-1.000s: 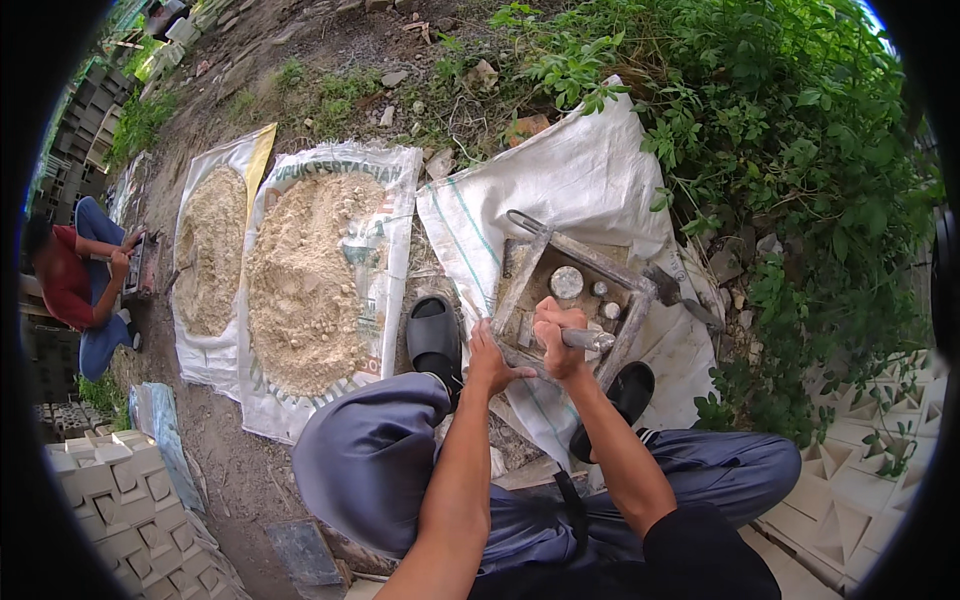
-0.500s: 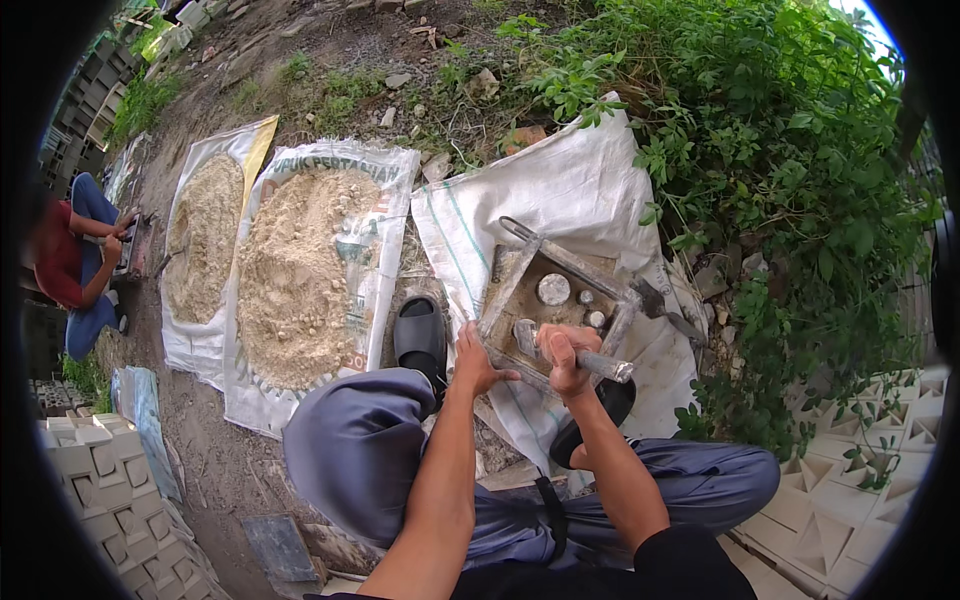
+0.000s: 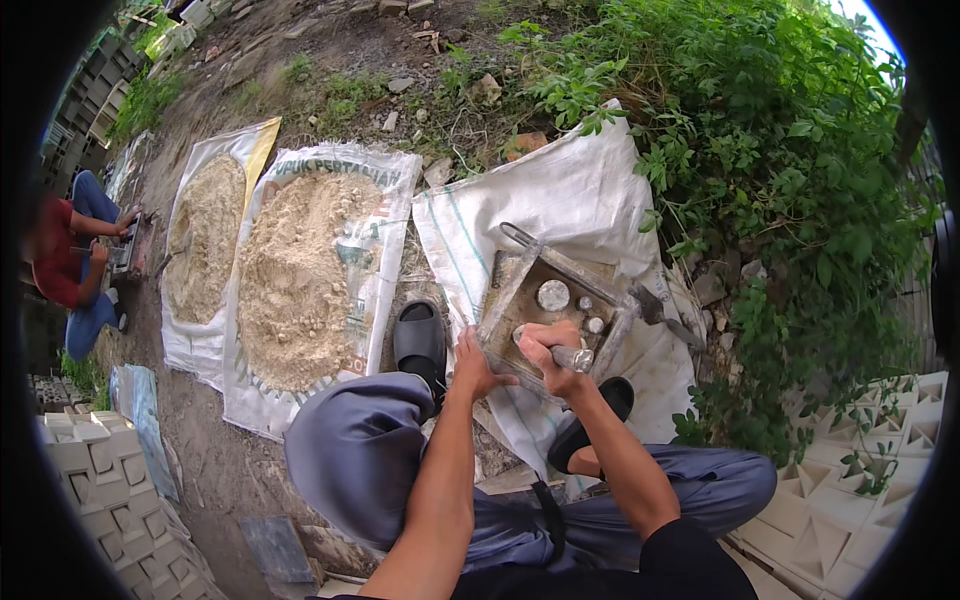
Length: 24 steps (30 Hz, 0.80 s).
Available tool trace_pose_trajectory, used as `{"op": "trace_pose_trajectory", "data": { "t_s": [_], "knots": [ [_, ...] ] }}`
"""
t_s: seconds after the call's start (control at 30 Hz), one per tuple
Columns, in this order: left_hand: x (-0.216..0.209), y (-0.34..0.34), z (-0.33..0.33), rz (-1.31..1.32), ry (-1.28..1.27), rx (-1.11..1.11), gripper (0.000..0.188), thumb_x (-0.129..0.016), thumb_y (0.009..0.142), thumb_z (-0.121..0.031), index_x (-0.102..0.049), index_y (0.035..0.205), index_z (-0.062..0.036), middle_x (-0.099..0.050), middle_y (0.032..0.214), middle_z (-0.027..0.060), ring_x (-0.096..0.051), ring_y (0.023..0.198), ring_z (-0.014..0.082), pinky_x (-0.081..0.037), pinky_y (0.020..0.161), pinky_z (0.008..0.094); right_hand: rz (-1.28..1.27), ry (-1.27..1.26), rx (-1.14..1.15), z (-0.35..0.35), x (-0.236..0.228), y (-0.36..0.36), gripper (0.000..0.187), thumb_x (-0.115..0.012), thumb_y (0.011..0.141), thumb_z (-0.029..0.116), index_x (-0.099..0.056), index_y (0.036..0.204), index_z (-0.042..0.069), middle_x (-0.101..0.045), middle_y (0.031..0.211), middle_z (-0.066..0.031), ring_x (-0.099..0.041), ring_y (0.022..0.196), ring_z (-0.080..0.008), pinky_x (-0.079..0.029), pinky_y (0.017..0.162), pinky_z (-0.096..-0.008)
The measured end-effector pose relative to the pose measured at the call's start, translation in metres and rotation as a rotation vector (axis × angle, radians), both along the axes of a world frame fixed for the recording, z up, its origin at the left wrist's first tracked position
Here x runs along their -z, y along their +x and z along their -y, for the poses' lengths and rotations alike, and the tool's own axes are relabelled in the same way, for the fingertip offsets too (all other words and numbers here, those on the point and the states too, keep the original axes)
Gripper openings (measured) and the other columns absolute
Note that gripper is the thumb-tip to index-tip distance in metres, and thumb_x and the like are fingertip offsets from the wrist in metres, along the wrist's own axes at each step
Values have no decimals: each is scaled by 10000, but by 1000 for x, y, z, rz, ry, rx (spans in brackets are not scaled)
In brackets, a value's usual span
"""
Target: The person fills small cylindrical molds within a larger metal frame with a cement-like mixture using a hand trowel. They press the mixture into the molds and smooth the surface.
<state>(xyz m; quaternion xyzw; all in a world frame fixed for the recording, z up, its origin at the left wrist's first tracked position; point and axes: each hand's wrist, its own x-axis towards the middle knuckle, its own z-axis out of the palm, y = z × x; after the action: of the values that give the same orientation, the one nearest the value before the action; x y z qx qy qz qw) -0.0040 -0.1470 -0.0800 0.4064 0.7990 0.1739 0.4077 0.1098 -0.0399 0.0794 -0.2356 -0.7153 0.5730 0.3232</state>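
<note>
On a white woven sack (image 3: 560,205) rests a square mould frame (image 3: 610,288) with a loop handle at its far corner. Sandy material lies inside, around a large round pale disc (image 3: 553,294) and two small round knobs (image 3: 595,325). My left hand (image 3: 474,368) lies against the mould's near-left corner, fingers stretched and thumb spread along the edge. Closed around a thick grey metal rod (image 3: 572,358), my right hand (image 3: 552,352) is over the near part of the mould. The rod's lower end is mostly hidden by that hand.
Two sacks to the left carry heaps of pale sand (image 3: 300,270). A trowel-like tool (image 3: 665,315) lies right of the mould. Leafy plants (image 3: 780,180) crowd the right. Patterned pale blocks (image 3: 110,500) are stacked lower left. Another person (image 3: 75,255) sits far left.
My right hand has moved slightly left and toward the mould's near edge, and the rod is now more upright. My left hand stays at the corner. The other person's hands have shifted.
</note>
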Motion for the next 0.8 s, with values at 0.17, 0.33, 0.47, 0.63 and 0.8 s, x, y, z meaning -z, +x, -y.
{"op": "trace_pose_trajectory", "data": {
  "t_s": [0.17,0.33,0.47,0.63,0.8],
  "knots": [
    [-7,2,-3,10,51,10,1400,-948,452,-392,-86,1467,40,-169,1523,247,-194,1410,406,-257,1155,447,-116,55,-5,-1,8,5,283,-561,842,79,-482,595,-36,-454,551,-109,-411,484,-201,-328,499,-341],
    [-3,-2,-1,23,55,9,1408,-943,447,-427,-89,1460,50,-170,1513,253,-174,1412,407,-224,1164,448,-211,-159,12,2,16,17,302,-537,855,83,-470,590,-44,-449,540,-73,-398,484,-143,-303,480,-315],
    [2,0,-2,21,72,25,1412,-940,436,-459,-106,1451,60,-173,1502,256,-158,1411,409,-195,1173,450,-106,-417,213,9,55,16,404,-519,945,129,-451,561,26,-414,500,13,-354,445,-58,-258,425,-257],
    [2,0,0,-16,78,18,1409,-938,435,-453,-108,1454,56,-202,1501,254,-215,1394,412,-259,1151,446,-290,-258,334,28,26,23,378,-518,920,71,-428,557,18,-413,498,1,-355,456,-74,-257,432,-266],
    [5,-1,-2,-39,98,13,1385,-940,442,-439,-129,1453,49,-200,1505,247,-221,1393,407,-255,1151,442,-144,204,269,25,36,12,255,-535,802,5,-440,568,-22,-412,507,-84,-386,499,-227,-308,484,-348]
  ]
}}
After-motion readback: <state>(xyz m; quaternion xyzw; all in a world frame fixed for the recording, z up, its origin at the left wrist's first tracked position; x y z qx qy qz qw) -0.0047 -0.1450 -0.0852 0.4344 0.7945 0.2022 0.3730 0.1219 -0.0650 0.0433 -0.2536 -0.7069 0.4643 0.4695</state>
